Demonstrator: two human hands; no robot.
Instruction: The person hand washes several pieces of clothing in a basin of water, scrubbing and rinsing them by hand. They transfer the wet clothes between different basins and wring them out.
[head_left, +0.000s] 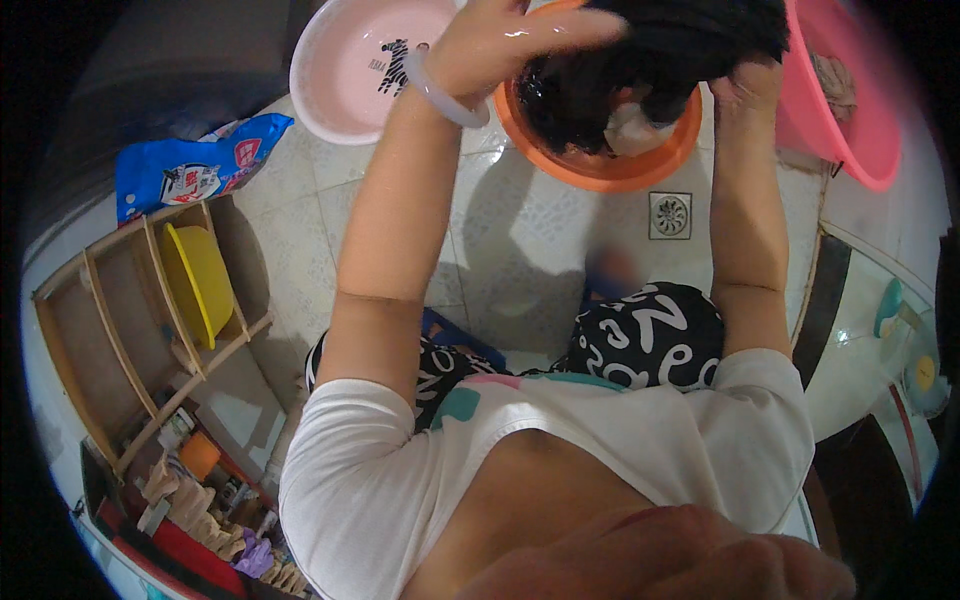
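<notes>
My right hand (750, 82) grips a bunched black cloth (697, 37) above an orange basin (607, 176). Water, dark fabric and a pale piece of cloth (637, 131) show inside that basin. My left hand (506, 45), wet and with a pale bangle at the wrist, is spread between the orange basin and a pink basin (300, 82). Its thumb reaches across in front of the black cloth, and I cannot tell whether it touches. The picture's top edge cuts off the other left fingers and part of the cloth.
A bright pink tub (874, 150) holding a greyish cloth (832, 86) stands at right. A floor drain (670, 216) lies below the orange basin. At left are a blue printed plastic bag (195, 169), a wooden rack (150, 247) and a yellow basin (206, 285).
</notes>
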